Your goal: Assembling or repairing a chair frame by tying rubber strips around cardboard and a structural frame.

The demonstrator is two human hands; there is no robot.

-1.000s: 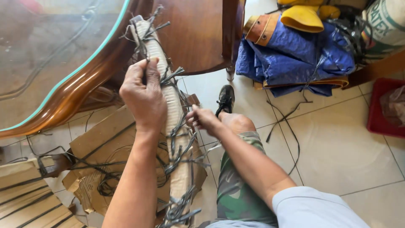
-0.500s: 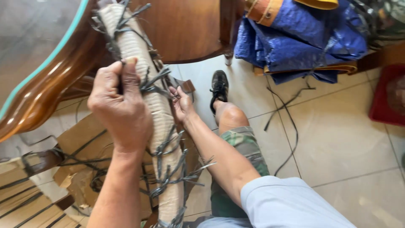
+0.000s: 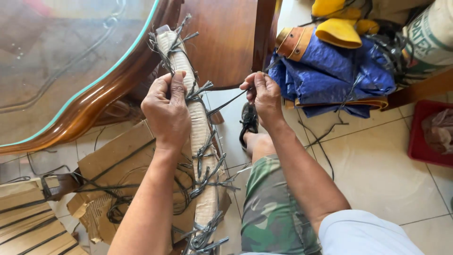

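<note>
Pale roll, long and wrapped in a light covering, is held upright in the middle of the view, its top leaning against the dark wooden table leg and its lower end down by the flattened cardboard on the floor. Furthest left, a glass tabletop with a curved wooden rim is seen, and beneath it wooden slats and loose grey strapping are spread over the cardboard. The roll is gripped by the left hand, whose fingers are clenched around its upper part, just below a cluster of knotted strap ends. Along the roll, further grey ties are already knotted at intervals, their cut ends sticking outward. A single grey strap is stretched taut from the roll to the right hand, whose fingers are pinched shut on its free end. The step in hand appears to be the tightening of one more tie about the roll. A steady outward pull, with the roll kept braced, would seem to be called for before the knot can be closed. Further right, a camouflage-clad knee, a black shoe, a blue tarpaulin and a red bin are seen on the tiled floor.
</note>
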